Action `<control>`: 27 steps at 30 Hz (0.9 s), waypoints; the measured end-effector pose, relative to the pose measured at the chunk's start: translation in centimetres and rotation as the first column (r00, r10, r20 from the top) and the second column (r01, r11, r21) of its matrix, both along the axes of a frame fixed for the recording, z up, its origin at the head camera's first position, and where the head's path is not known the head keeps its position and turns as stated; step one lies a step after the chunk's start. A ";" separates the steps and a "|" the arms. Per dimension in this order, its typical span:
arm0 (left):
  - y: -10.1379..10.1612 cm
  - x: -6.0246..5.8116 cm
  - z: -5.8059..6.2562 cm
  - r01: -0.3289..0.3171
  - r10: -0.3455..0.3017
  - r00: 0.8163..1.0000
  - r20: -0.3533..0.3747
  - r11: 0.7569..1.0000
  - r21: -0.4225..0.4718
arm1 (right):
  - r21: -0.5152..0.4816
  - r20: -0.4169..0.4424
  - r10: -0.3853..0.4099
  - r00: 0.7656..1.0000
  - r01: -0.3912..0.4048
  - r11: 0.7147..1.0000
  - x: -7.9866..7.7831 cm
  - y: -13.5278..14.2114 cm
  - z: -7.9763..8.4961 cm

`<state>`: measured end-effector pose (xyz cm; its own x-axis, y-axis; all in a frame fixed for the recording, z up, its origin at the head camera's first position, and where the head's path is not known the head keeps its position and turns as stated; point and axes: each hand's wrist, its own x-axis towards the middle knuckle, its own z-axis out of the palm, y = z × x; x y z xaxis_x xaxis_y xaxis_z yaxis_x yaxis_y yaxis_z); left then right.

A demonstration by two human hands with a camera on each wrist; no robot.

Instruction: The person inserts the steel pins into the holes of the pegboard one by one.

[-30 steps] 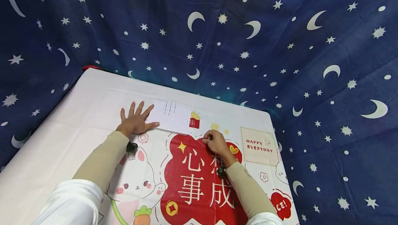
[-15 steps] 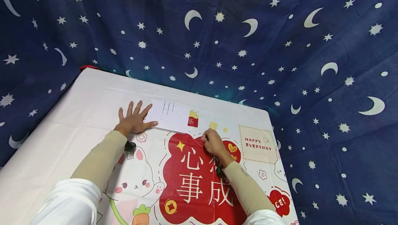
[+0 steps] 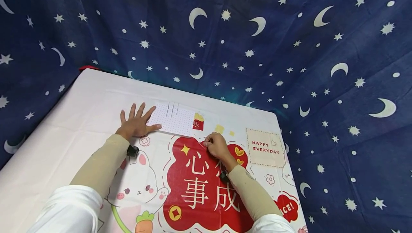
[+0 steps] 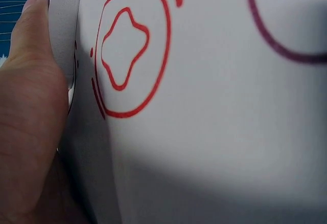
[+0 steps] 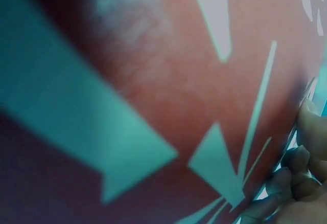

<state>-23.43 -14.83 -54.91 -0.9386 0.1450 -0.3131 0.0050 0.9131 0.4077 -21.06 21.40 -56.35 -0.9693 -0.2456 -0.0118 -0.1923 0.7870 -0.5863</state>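
My left hand (image 3: 137, 124) lies with fingers spread beside a white dotted pad (image 3: 181, 121); its thumb and forefinger touch the pad's left end. In the left wrist view the thumb (image 4: 31, 45) rests against the pad's thick pale edge (image 4: 65, 29). Three thin dark lines, needle-like, show on the pad; whether they lie on it or are drawn cannot be told. My right hand (image 3: 217, 145) is over the red print, right of the pad, fingers curled and tips together. It seems to pinch a thin needle-like piece, barely visible past the thumb (image 5: 309, 124) in the right wrist view.
A white tablecloth (image 3: 106, 100) printed with a rabbit (image 3: 138, 181), a red shape with characters (image 3: 175, 179) and a HAPPY EVERYDAY square (image 3: 265, 149) covers the table. A dark blue curtain (image 3: 145, 64) with moons and stars hangs behind and at the sides.
The right hand has turned slightly and shifted a little to the left, fingers still curled together. The left hand stays spread at the pad. The whole view has drifted slightly.
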 end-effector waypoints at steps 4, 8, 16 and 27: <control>-0.3 -0.2 0.0 -0.003 0.003 1.000 0.000 1.000 -0.002 | 0.090 -0.022 0.022 1.000 -0.020 0.996 -0.1 -0.3 0.2; -0.3 0.0 0.2 -0.002 0.002 1.000 0.003 1.000 0.000 | 0.002 0.008 0.014 1.000 -0.014 1.000 -0.1 -0.3 0.4; 0.1 0.5 0.5 -0.011 0.011 1.000 -0.003 1.000 0.010 | -0.333 0.186 -0.058 0.981 0.119 0.935 -0.1 -0.5 1.4; 0.2 0.5 0.3 -0.016 0.016 1.000 -0.010 1.000 -0.001 | -0.489 0.140 -0.002 0.990 0.071 0.869 -1.0 -2.5 3.7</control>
